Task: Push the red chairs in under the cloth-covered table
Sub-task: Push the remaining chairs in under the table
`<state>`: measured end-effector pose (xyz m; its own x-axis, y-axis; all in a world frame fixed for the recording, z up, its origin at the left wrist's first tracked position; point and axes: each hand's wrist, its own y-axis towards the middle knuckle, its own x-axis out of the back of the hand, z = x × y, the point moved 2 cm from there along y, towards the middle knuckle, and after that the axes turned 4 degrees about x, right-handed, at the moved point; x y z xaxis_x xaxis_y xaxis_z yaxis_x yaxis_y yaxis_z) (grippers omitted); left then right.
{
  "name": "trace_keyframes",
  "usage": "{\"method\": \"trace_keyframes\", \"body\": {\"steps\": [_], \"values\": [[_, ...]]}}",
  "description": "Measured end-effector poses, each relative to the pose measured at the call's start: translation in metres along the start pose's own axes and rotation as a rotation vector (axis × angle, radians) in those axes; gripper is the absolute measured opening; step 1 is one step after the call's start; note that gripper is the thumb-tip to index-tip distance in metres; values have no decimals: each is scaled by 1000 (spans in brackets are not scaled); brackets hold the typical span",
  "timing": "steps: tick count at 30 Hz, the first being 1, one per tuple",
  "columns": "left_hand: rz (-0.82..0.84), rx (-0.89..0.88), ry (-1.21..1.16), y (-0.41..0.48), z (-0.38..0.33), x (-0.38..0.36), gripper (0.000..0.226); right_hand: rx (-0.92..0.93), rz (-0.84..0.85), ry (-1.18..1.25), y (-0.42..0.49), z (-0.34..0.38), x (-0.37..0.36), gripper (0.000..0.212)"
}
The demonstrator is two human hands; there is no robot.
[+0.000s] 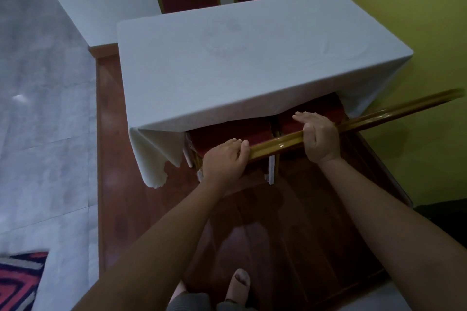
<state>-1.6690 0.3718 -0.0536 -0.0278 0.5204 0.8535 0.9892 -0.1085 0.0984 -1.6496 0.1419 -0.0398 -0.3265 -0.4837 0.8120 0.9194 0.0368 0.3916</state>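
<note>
A white-draped counter [252, 65] stands on a wooden platform [290, 235], two red chairs [235, 134] tucked partly beneath its near edge, seats pointing away from the person. The gold top rail [278, 145] runs left to right, gripped by left hand [225, 161] and right hand [319, 137]

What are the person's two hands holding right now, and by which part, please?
Both the left hand and right hand grip a red chair by the gold top rail of its backrest.
</note>
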Motion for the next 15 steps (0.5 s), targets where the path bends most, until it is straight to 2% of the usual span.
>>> {"method": "trace_keyframes", "body": {"steps": [3, 9, 13, 15], "values": [[20, -28, -1, 0, 6, -3, 67, -85, -41, -11, -6, 4, -3, 57], [108, -121, -92, -3, 14, -1, 53, -340, -77, 10, -20, 15, -8, 59], [345, -256, -172, 4, 22, 8, 52, -521, -105, 55, -22, 31, -7, 54], [492, -379, -91, 11, 32, 13, 59, -650, -121, 93, -21, 41, -7, 50]]}}
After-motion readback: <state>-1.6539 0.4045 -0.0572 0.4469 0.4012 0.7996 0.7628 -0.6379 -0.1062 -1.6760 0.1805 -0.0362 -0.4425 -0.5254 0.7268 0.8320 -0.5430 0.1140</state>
